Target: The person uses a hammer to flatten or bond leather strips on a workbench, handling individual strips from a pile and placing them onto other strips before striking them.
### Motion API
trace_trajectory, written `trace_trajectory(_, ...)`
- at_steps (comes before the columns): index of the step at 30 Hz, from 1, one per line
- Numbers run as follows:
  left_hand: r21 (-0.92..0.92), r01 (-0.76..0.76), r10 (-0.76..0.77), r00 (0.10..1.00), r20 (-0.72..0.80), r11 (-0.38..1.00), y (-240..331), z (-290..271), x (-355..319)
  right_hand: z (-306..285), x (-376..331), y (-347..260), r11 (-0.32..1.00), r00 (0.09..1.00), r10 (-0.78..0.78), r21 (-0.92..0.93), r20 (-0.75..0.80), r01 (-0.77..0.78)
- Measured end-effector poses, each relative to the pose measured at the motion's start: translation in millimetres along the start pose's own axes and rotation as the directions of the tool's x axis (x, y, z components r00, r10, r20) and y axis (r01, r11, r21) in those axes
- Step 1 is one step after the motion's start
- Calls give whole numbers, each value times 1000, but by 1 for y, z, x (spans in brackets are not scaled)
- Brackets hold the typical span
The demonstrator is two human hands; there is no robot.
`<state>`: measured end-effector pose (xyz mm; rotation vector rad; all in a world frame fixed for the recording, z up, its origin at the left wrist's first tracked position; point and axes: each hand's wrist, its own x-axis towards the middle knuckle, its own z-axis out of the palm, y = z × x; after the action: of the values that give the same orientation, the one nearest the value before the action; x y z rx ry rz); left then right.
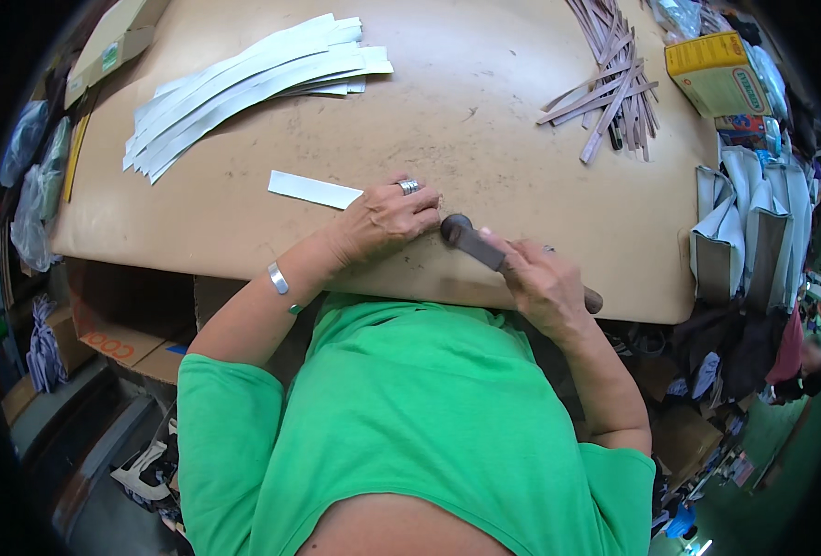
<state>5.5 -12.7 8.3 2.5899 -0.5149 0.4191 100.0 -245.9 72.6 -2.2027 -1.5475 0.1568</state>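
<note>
Cardboard box (156,361) under the table (484,120), contents unclear. On the table, your left hand (387,215) covers one end of a flat white strip (308,189), grip unclear; your right hand (545,283) clutches a round-faced metal hammer (477,248).

Your tan tabletop (494,120), flecked with dark marks, fills much of the frame's upper half. On it you have overlapping white strips (253,88) at upper left, a single white strip (308,189) left of centre, and piled brownish strips (614,88) at upper right.
</note>
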Motion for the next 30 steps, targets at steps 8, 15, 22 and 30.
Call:
trace_trajectory(8,-181,124,-139,988,-72,976,-7,3,-15,-5,7,-5,999,997,20,-40,70,-17)
trace_trajectory(15,-152,120,-126,992,-27,981,-6,-1,-12,3,10,-5,996,998,-21,-87,61,26)
trace_trajectory(22,-210,125,-143,987,-73,970,-6,12,-13,-8,-9,5,997,997,80,5,15,-80)
trace_trajectory(30,-150,180,-205,962,-178,972,24,30,11,-6,-18,12,992,992,128,-4,-3,-128)
